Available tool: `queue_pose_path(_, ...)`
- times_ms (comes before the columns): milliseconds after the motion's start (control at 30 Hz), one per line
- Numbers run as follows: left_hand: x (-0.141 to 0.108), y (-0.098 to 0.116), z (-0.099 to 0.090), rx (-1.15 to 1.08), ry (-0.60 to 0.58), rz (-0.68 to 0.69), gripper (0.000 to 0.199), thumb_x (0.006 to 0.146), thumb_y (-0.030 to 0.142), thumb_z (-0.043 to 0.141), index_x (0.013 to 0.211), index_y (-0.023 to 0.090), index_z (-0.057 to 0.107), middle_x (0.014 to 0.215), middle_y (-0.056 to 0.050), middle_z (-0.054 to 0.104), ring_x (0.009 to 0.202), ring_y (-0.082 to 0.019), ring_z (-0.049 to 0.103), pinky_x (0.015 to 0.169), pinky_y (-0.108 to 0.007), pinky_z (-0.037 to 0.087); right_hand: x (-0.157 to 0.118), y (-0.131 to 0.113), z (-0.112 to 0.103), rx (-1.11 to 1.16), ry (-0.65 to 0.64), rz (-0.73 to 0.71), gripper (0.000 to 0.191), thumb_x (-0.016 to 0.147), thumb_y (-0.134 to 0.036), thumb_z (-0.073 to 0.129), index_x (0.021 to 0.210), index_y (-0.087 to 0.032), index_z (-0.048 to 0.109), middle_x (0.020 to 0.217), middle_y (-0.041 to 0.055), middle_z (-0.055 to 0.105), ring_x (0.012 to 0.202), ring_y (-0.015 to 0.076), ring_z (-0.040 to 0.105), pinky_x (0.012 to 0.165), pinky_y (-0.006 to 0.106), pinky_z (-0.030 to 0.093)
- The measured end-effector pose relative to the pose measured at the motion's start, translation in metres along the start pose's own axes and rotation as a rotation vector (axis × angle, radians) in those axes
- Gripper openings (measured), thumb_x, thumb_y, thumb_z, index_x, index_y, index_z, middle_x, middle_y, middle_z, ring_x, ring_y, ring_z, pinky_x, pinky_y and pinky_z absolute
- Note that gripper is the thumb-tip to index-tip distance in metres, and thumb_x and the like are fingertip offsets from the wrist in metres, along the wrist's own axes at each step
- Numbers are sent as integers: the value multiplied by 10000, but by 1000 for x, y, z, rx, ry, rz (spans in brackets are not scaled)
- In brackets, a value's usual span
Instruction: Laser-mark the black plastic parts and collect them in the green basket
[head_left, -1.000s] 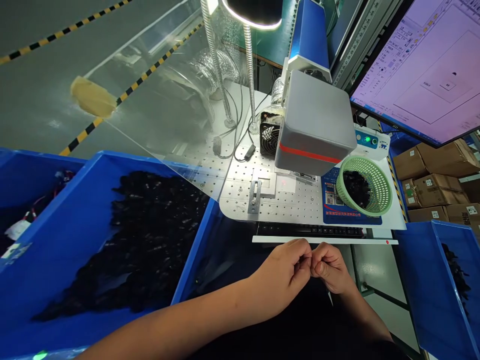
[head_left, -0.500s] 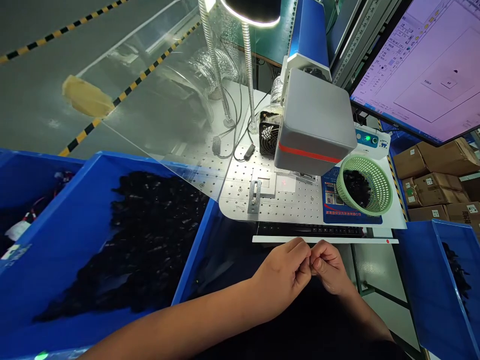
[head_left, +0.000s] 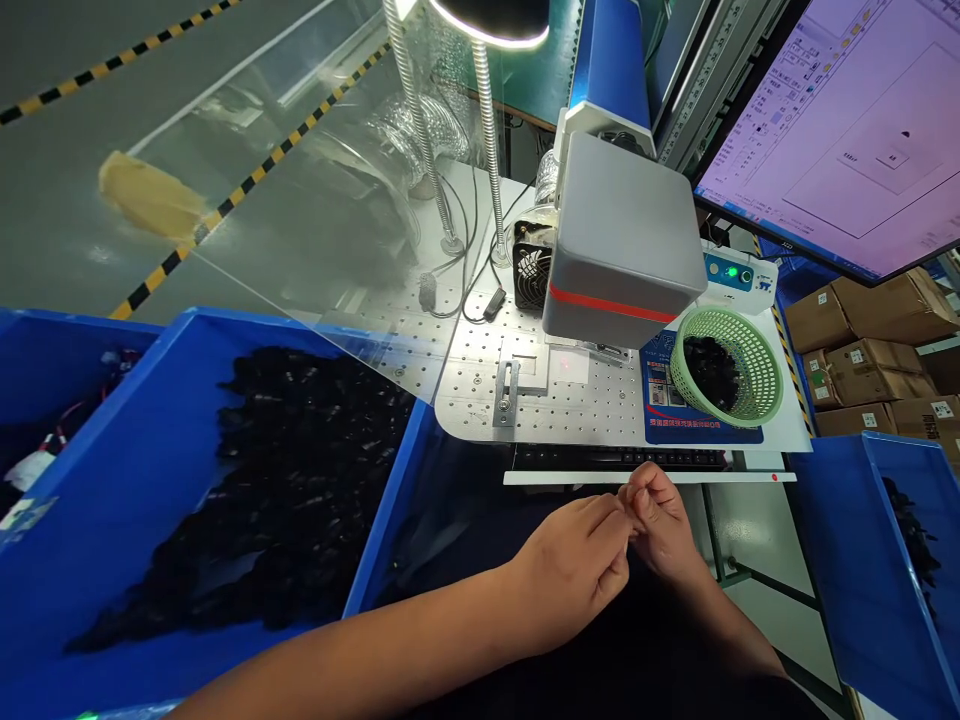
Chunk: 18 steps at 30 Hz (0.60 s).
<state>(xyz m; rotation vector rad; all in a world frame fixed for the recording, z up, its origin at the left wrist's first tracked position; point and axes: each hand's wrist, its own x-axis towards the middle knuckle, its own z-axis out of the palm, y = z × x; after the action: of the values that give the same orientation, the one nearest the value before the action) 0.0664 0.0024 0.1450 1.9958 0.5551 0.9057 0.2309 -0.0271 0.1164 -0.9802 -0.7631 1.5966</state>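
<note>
My left hand [head_left: 574,565] and my right hand [head_left: 661,525] meet at the fingertips, just in front of the keyboard [head_left: 622,458]. Both are closed, with fingers curled inward and touching each other. Whatever is pinched between them is hidden or too small to make out. Beyond them, a perforated metal plate [head_left: 465,395] carries a slotted bracket [head_left: 505,393] and a small square frame [head_left: 534,368]. A grey machine head [head_left: 630,240] with an orange stripe hangs over that plate. To the right, a green basket [head_left: 761,375] holds small black parts [head_left: 711,372].
A large blue bin [head_left: 180,400] with a heap of black parts [head_left: 300,480] stands at the left. Another blue bin [head_left: 847,540] is at the right. A clear sheet [head_left: 322,230] slants over the plate's left side. A monitor [head_left: 840,150] and ring lamp [head_left: 495,30] are above.
My left hand has turned slightly, its fingers dropping lower. My right hand has risen a little, its thumb now pointing more upward. The fingertips stay together. The view has shifted slightly.
</note>
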Motion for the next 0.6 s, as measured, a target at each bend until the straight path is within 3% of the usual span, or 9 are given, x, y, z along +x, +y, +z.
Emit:
queue_pose_path(133, -7, 0, -15, -261, -196, -240, 122, 896, 164, 432, 788, 215, 457, 693, 12, 490, 614, -126, 441, 574, -259, 398, 3, -15, -8, 218, -66, 65, 345, 942, -506, 544, 791, -261, 354, 448, -145, 178, 343, 62, 80, 337, 166, 150)
queue_pose_path(200, -13, -6, -23, -329, -233, -397, 168, 927, 276, 476, 774, 207, 481, 672, 24, 483, 597, -115, 427, 558, -248, 380, 3, -19, -12, 271, -88, 115, 384, 934, -536, 539, 772, -267, 320, 427, -154, 151, 323, 59, 42, 317, 164, 132)
queue_pose_path(400, -39, -30, -28, -451, -209, -647, 320, 922, 440, 523, 725, 187, 534, 626, 21, 508, 565, -111, 442, 536, -247, 376, 3, -16, -14, 299, -144, 156, 419, 924, -572, 529, 759, -270, 291, 413, -162, 136, 306, 56, 31, 318, 163, 164)
queue_pose_path(600, -66, -40, -34, -419, -126, -732, 262, 922, 394, 510, 792, 180, 589, 708, -10, 591, 637, -129, 519, 598, -257, 420, 1, -15, -14, 263, -187, 143, 445, 905, -520, 572, 675, -241, 313, 448, -130, 187, 326, 49, 87, 324, 169, 165)
